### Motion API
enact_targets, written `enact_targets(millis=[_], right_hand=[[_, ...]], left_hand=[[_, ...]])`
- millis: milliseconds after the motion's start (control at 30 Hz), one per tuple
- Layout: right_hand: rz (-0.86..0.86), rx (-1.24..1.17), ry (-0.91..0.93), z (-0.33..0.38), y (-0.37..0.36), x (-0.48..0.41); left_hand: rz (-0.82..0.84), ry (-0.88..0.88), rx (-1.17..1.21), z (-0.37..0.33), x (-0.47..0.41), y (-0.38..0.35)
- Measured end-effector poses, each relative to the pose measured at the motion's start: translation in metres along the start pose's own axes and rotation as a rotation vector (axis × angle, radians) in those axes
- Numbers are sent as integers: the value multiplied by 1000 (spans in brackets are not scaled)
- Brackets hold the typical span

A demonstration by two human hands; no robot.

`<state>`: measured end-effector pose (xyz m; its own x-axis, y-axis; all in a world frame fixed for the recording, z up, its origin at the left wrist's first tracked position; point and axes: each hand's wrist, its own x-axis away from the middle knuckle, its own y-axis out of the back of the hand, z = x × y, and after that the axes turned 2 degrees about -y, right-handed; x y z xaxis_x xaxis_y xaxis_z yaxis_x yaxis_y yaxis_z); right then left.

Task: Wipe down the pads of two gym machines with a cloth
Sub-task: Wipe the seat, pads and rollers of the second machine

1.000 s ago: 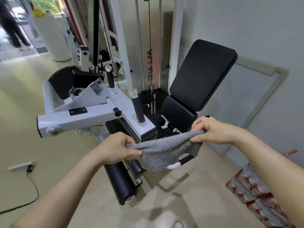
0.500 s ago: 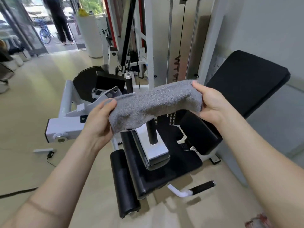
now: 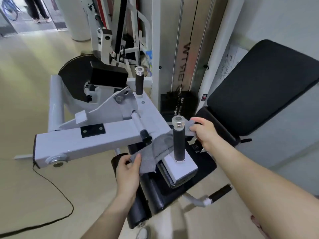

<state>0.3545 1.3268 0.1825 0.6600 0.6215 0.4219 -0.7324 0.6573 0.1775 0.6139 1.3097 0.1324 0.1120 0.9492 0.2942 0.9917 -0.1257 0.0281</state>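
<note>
**A:** Come down since half a second back: no longer stretched taut in mid-air, now slung low over the machine. Runs as a slanted band, that cloth (image 3: 160, 145), across the end of the white arm (image 3: 86, 140) and round the far side of the upright handle (image 3: 179, 144).

**B:** And for the task?

**A:** Reads as first contact with the machine, though on a handle rather than a pad. Touches neither the back pad (image 3: 259, 90) nor the seat pad (image 3: 155, 194) below. Probably a flossing pull round the post, so most of the wiping left to do.

**B:** Hand poses?

**A:** Left grip (image 3: 128, 171) low, just beside the roller pad (image 3: 138, 213), pinching the cloth's lower end between thumb and fingers, forearm reaching up from below. Right grip (image 3: 205, 133) higher, just beside the handle's metal cap, clenched on the upper end, knuckles up, arm coming in from the right. Both ends held, band pulled snug against the post.
</note>
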Motion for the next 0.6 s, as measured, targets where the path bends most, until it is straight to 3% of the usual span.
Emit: enact_targets(millis=[200, 267, 333, 433, 500, 600], right_hand=[[-254, 85, -73, -23, -9, 12], [-368, 113, 0, -21, -10, 21], [-472, 96, 146, -16, -12, 33], [-292, 24, 152, -3, -30, 50], [-118, 88, -20, -4, -42, 52], [-86, 229, -118, -3, -48, 59]], left_hand=[[175, 67, -119, 20, -34, 17], [178, -12, -245, 13, -40, 21], [170, -225, -415, 6, -40, 24], [389, -583, -598, -2, -36, 22], [556, -678, -664, -3, -35, 14], [697, -707, -695, -5, -36, 3]])
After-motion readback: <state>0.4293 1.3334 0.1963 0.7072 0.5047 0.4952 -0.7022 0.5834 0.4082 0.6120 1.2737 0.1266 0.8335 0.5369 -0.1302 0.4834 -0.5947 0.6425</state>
